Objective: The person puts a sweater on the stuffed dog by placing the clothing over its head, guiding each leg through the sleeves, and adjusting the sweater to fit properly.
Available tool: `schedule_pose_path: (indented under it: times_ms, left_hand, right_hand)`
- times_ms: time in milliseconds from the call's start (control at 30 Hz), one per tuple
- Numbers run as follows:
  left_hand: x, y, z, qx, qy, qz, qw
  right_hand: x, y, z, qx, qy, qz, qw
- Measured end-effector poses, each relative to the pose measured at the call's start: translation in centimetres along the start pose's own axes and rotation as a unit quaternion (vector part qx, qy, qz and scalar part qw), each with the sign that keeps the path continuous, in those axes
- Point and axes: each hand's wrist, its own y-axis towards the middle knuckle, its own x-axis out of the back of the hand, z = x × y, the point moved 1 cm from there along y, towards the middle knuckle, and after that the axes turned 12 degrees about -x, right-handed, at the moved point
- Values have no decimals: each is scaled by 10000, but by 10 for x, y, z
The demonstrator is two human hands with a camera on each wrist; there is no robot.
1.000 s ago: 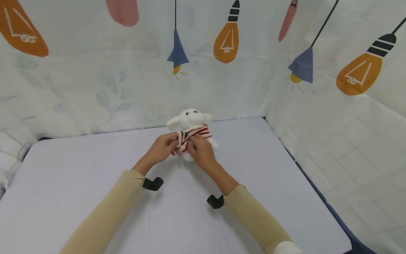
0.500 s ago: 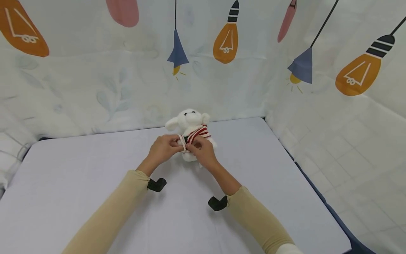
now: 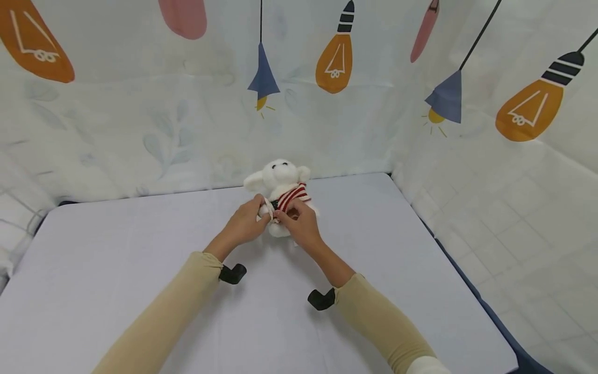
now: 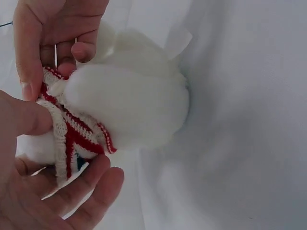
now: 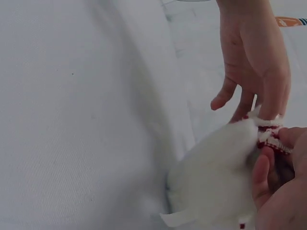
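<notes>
A white plush toy [image 3: 279, 176] sits upright at the far middle of the table, wearing a red-and-white striped knitted top [image 3: 294, 196]. My left hand [image 3: 262, 217] pinches the top's white-trimmed edge at the toy's side. My right hand [image 3: 285, 215] pinches the same garment at the toy's front. In the left wrist view my left hand [image 4: 57, 158] has its thumb on the striped knit [image 4: 72, 139] and its fingers beneath it, against the plush body [image 4: 134, 105]. In the right wrist view my right hand [image 5: 278, 158] grips the knit [image 5: 269, 136] beside the plush toy [image 5: 216, 177].
The table [image 3: 117, 259] is covered in a pale lilac cloth and ends close on the right at a dark edge [image 3: 472, 291]. A curtain printed with light bulbs [image 3: 334, 67] hangs right behind the toy and along the right side. Black wrist mounts [image 3: 232, 274] sit on both sleeves.
Both hands have closed in on the toy's chest. The bunched striped top, earlier held in front of the toy, now lies closer round its body.
</notes>
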Motion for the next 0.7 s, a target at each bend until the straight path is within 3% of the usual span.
schedule_pose_path:
  times_ms: [100,167,367,533,700]
  left_hand:
    - [0,-2,2,-140,-22,-293,9995]
    - [1,-4,3,-206,-81,-475,9986]
    - [11,-9,5,-175,-653,-908,9936]
    - [15,-9,4,-150,-940,-744,9927]
    - [13,-9,2,-242,-952,-503,9939]
  right_hand:
    - [1,-1,-1,115,-214,112,9996]
    - [2,-1,-2,328,-672,119,9971]
    - [5,2,-8,895,-2130,-213,9727]
    - [11,2,-14,761,-2070,-323,9749]
    - [16,0,-14,494,-1764,11,9831]
